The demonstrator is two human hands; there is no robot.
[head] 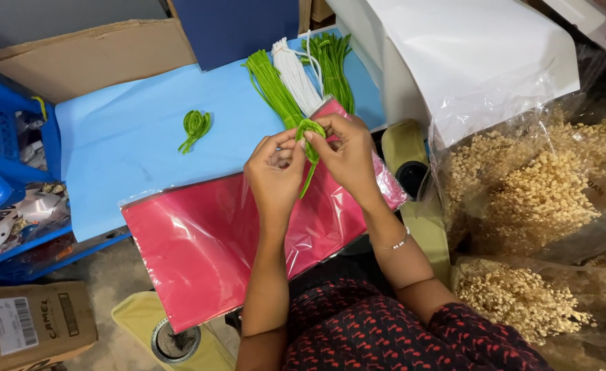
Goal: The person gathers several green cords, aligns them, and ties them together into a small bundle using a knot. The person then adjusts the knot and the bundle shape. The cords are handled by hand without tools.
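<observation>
Both hands, left hand point(273, 172) and right hand point(348, 154), are meeting over the plastic-wrapped red paper pack point(200, 240). At eleven o'clock, a looped green stem coil point(194, 128) is lying on the blue sheet point(131, 144). At twelve, bundled green and white stems point(296, 75) are resting. At three, clear bags of dried beige flowers point(523, 192) are sitting.

We see a green loop point(310, 130) w/ a green tail, just above the pink sheet point(207, 247), which sits in a clear glossy sleeve. Beyond the pink sheet: light blue paper point(131, 137), on it another green loop point(194, 127), a green bundle point(272, 86), a white bundle point(296, 75) & a darker green bundle point(334, 62). Right of the pink sheet: beige dried sprigs point(523, 185) in clear plastic. Left of it: blue crate point(1, 117). Below it: dark dress point(385, 330) w/ small red print.
</observation>
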